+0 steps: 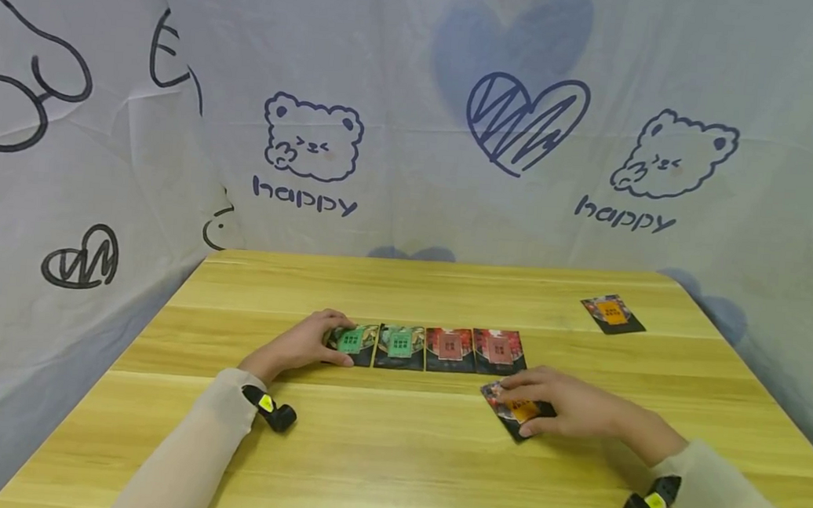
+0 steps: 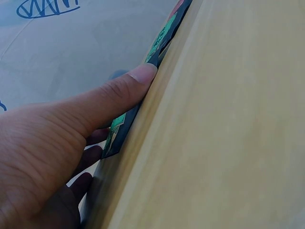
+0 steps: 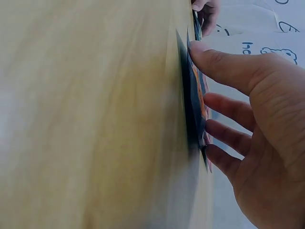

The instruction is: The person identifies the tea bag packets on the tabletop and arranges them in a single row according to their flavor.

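Two green-labelled cards, the left one (image 1: 348, 340) and its neighbour (image 1: 400, 346), and two red-labelled cards (image 1: 449, 348) (image 1: 499, 350) lie side by side in a row. My left hand (image 1: 310, 338) rests at the left end of that row. Its thumb (image 2: 119, 93) lies straight along the near edge of the leftmost green card (image 2: 125, 125), with the other fingers at its left side. In front of the row's right end, my right hand (image 1: 566, 407) holds an orange-labelled card (image 1: 513, 409) between thumb and fingers. That card (image 3: 195, 102) sits tilted just above its own shadow.
Another orange-labelled card (image 1: 613, 314) lies alone at the back right of the wooden table (image 1: 392, 458). A printed cloth (image 1: 412, 168) hangs behind the table's far edge and at its sides. Each wrist wears a black strap camera.
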`<state>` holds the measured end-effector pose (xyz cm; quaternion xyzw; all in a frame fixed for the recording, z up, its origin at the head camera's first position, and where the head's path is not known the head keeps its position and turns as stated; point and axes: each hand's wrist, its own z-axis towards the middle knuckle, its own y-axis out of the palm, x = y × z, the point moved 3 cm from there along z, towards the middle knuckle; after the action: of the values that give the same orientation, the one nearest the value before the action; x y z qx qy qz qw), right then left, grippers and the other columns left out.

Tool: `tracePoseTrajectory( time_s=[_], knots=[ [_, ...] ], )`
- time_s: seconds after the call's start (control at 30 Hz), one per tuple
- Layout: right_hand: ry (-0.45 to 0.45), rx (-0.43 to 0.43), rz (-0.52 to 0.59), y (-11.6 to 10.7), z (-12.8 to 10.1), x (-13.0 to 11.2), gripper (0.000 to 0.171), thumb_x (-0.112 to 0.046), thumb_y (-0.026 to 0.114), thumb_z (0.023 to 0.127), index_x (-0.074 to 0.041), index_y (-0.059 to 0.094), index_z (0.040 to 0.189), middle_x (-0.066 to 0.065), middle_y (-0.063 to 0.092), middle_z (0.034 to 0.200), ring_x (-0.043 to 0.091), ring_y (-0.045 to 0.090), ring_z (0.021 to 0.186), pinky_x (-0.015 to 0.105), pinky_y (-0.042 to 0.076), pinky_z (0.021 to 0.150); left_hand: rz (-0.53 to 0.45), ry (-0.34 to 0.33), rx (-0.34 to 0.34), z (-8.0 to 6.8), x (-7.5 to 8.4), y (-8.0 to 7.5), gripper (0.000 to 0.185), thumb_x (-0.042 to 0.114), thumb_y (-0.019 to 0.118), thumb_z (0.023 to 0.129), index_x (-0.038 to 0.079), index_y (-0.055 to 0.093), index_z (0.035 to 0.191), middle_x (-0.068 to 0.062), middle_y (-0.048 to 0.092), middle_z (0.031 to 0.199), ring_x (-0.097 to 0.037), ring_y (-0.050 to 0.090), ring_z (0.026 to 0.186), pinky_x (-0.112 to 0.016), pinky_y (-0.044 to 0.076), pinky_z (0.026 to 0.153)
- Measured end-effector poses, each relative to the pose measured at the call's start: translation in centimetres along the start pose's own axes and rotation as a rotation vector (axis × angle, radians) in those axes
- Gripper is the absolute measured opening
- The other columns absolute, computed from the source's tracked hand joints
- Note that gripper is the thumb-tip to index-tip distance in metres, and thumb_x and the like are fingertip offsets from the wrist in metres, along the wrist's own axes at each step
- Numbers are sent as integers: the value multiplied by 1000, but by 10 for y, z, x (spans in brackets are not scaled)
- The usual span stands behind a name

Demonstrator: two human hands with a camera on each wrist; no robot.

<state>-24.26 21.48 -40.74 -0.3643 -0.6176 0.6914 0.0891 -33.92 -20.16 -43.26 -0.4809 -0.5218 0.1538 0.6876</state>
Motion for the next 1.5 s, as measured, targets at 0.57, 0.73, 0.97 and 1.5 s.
tracePoseTrajectory(
  time_s=[0.57, 0.73, 0.97, 1.5],
  knots=[
    [-9, -4, -13, -3, -22, -2, 47, -49, 59, 94, -29, 60, 136, 5, 52, 140, 36, 44, 126, 60, 42, 95, -14, 5, 2, -1, 0, -2, 72, 48, 80, 78, 14, 57, 137, -15, 43, 144, -37, 38, 133, -55, 35, 105],
    [8, 14, -11, -3, -28, -1, 47, -49, 61, 93, -29, 61, 136, 5, 53, 139, 36, 45, 125, 60, 43, 94, -22, 6, 4, 0, 0, -1, 72, 48, 80, 78, 14, 57, 137, -15, 42, 145, -37, 37, 134, -55, 35, 106],
    [84, 15, -15, 0, -32, 2, 50, -50, 62, 92, -30, 59, 137, 3, 53, 139, 34, 45, 126, 58, 42, 97, -20, 2, 9, -1, -3, 0, 72, 48, 80, 79, 14, 57, 138, -16, 41, 145, -38, 36, 134, -56, 34, 105],
    [137, 65, -57, -4, -43, 19, 52, -51, 60, 92, -24, 61, 136, 8, 53, 138, 36, 47, 125, 57, 42, 97, -34, 2, -3, 0, -4, 0, 73, 48, 79, 79, 14, 55, 139, -16, 40, 146, -39, 35, 135, -56, 35, 105]
  ],
)
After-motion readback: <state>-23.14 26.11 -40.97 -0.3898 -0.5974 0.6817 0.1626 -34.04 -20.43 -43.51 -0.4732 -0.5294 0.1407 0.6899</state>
